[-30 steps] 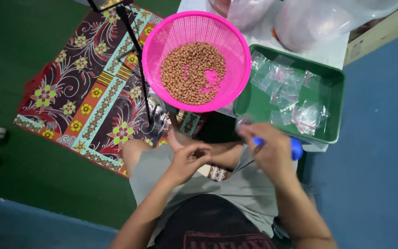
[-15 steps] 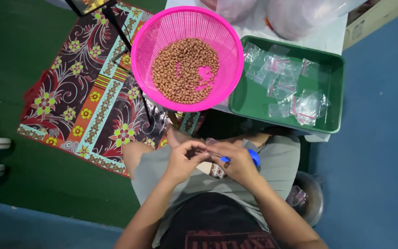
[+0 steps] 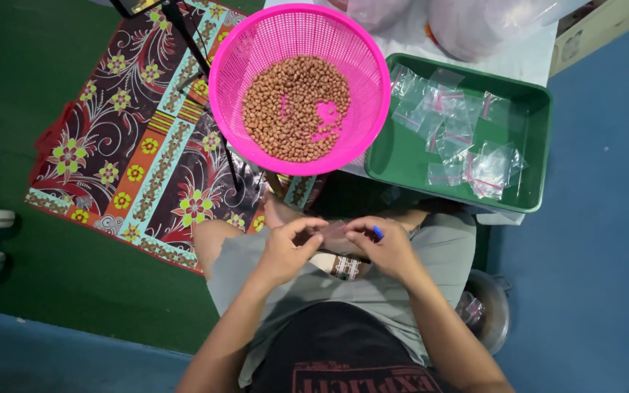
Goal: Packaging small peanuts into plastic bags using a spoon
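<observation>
My left hand and my right hand meet over my lap, both pinching a small clear plastic bag stretched between the fingers. A blue object pokes out of my right hand; its kind is unclear. Ahead stands a pink mesh basket holding brown peanuts. To its right sits a green tray with several small clear zip bags.
A flowered patterned mat lies on the green floor at left. Large clear plastic bags rest on a white surface behind the tray. A metal bowl sits by my right leg. Black stand legs cross the mat.
My right hand has come in from the right, near the tray, to meet my left hand over my lap. Both now hold the small bag between them.
</observation>
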